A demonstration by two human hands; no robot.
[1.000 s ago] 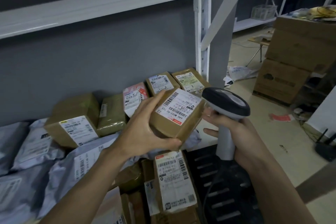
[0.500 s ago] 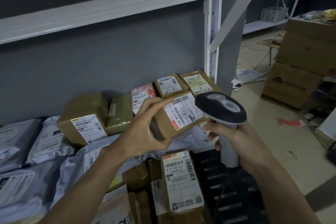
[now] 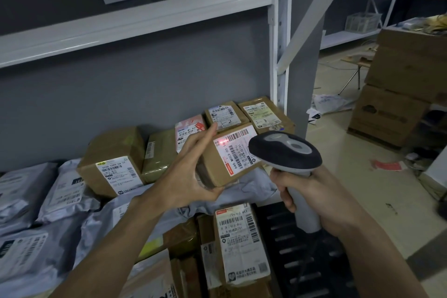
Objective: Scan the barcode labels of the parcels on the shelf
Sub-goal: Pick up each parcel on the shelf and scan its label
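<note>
My left hand grips a small brown cardboard parcel from its left side, holding it above the shelf with the white barcode label turned up. A red scan light glows on the label's upper left. My right hand grips the handle of a black and grey barcode scanner, whose head points at that label from the right and hides its right edge. Other labelled boxes and grey mailer bags lie on the shelf.
A white shelf beam runs overhead and a white upright stands at the right. More labelled boxes sit below beside a black slotted crate. Stacked large cartons stand on the littered floor at the right.
The scanner head has moved left and closer over the held parcel's label, and a red scan light now shows on it. The view has shifted slightly downward.
</note>
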